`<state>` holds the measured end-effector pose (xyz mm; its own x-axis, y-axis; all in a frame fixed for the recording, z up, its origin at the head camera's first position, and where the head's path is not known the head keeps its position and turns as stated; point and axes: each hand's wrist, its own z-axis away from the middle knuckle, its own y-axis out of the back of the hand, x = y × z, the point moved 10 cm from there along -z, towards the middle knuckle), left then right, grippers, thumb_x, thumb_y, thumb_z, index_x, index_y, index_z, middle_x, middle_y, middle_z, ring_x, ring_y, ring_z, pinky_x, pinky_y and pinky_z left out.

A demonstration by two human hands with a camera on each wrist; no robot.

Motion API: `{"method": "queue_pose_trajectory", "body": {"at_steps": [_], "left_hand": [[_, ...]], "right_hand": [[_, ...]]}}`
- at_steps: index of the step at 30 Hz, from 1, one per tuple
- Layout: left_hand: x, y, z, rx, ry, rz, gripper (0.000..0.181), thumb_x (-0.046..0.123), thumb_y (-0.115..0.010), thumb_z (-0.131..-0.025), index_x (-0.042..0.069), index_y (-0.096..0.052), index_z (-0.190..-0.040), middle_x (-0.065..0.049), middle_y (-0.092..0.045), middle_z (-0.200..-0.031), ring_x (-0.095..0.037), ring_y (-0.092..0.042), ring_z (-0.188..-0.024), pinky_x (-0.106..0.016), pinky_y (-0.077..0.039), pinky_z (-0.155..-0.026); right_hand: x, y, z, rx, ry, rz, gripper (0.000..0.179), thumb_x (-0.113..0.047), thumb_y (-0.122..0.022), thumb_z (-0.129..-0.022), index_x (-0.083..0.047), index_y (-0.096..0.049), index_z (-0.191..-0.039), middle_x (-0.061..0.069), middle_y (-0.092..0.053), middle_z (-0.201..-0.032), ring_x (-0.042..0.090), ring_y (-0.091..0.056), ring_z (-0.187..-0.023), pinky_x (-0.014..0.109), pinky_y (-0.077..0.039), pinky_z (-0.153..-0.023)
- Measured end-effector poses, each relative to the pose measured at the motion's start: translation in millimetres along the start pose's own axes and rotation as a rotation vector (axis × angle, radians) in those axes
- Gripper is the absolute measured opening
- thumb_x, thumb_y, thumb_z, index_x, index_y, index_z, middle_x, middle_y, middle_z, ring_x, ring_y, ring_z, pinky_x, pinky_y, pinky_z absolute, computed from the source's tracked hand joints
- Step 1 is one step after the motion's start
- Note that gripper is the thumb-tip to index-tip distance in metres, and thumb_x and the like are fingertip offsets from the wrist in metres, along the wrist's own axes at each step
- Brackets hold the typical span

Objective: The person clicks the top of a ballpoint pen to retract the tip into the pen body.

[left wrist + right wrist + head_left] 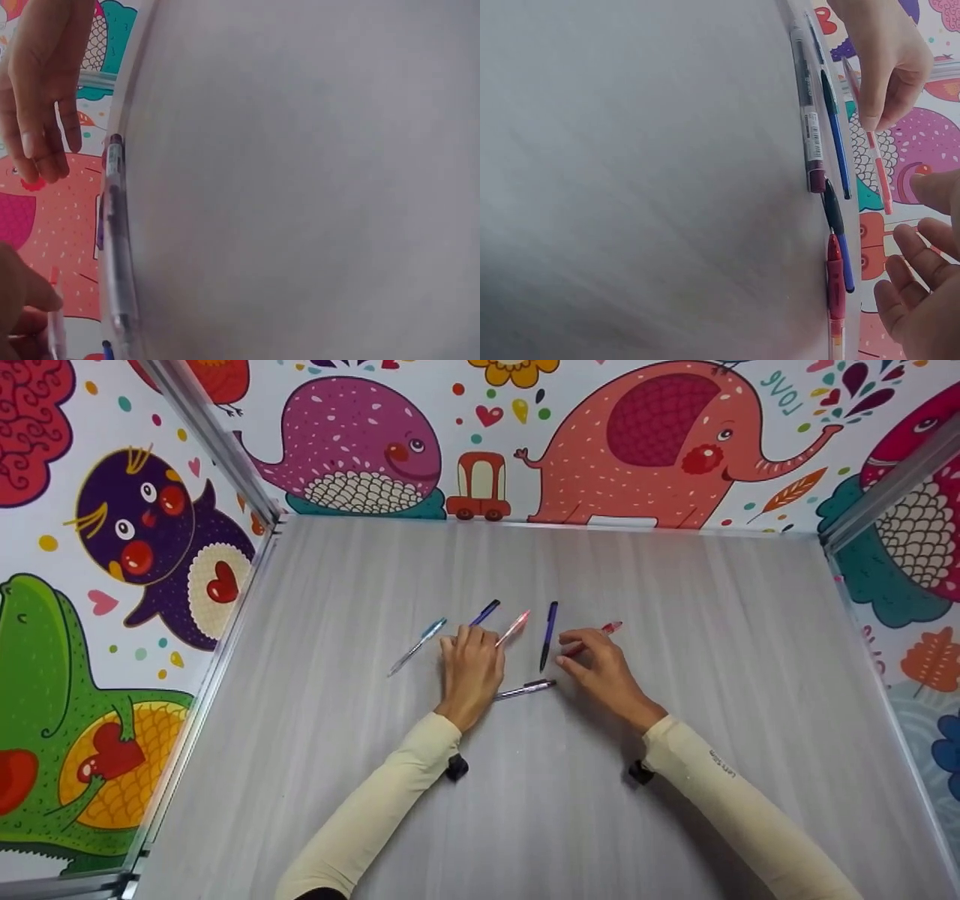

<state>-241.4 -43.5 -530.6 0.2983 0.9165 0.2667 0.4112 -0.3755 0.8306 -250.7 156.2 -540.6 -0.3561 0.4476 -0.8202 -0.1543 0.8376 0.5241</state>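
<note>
My left hand (472, 671) pinches a clear pen with a pink end (516, 626) between thumb and fingers, above the table. In the right wrist view this pen (878, 169) slants down from the left fingertips. My right hand (606, 675) holds nothing; its fingers are spread and loosely bent in the right wrist view. Partly hidden behind it lies a red pen (613, 627). A blue pen with a dark grip (549, 636) lies between the hands. Nearer me is a clear pen with a dark purple end (526, 688), partly covered by the left hand.
Left of the left hand lies a clear pen with a teal end (418, 646). Another blue pen (485, 613) shows just beyond that hand. The grey table (360, 585) is bordered by printed cartoon walls (375, 442) and metal rails (217, 442).
</note>
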Motion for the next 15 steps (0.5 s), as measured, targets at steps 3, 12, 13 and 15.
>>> {"method": "queue_pose_trajectory", "body": {"at_steps": [3,12,13,15], "left_hand": [[4.0,2.4,1.6,-0.003,-0.012,-0.005,0.011,0.017,-0.078,-0.102,0.006,-0.080,-0.101,-0.009,-0.073,-0.099,-0.029,-0.063,-0.097,-0.049,-0.042,-0.083],[16.7,11.2,6.5,-0.006,-0.043,0.038,0.010,0.020,-0.083,-0.100,0.010,-0.081,-0.101,-0.005,-0.073,-0.098,-0.026,-0.063,-0.097,-0.048,-0.043,-0.085],[18.3,12.5,7.6,-0.005,-0.045,0.047,0.010,0.020,-0.084,-0.100,0.010,-0.081,-0.101,-0.005,-0.073,-0.098,-0.026,-0.063,-0.097,-0.047,-0.043,-0.085],[21.2,14.7,9.8,-0.003,-0.051,0.059,0.010,0.019,-0.084,-0.099,0.010,-0.081,-0.101,-0.004,-0.072,-0.097,-0.024,-0.062,-0.096,-0.046,-0.043,-0.085]], "right_hand": [[-1,2,0.7,0.011,0.005,-0.005,0.039,-0.006,-0.083,-0.099,0.003,-0.069,-0.134,0.016,-0.073,-0.128,0.036,-0.069,-0.116,0.061,-0.052,-0.108],[-1,11,6.7,0.067,-0.034,-0.091,0.042,-0.002,-0.080,-0.099,0.005,-0.066,-0.138,0.026,-0.072,-0.131,0.041,-0.072,-0.118,0.060,-0.054,-0.108],[-1,12,7.1,0.073,-0.042,-0.099,0.042,-0.002,-0.080,-0.099,0.004,-0.066,-0.138,0.026,-0.072,-0.131,0.040,-0.072,-0.118,0.060,-0.055,-0.108],[-1,13,7.8,0.081,-0.053,-0.118,0.042,-0.002,-0.080,-0.100,0.003,-0.066,-0.139,0.027,-0.072,-0.131,0.039,-0.072,-0.118,0.060,-0.055,-0.108]]}}
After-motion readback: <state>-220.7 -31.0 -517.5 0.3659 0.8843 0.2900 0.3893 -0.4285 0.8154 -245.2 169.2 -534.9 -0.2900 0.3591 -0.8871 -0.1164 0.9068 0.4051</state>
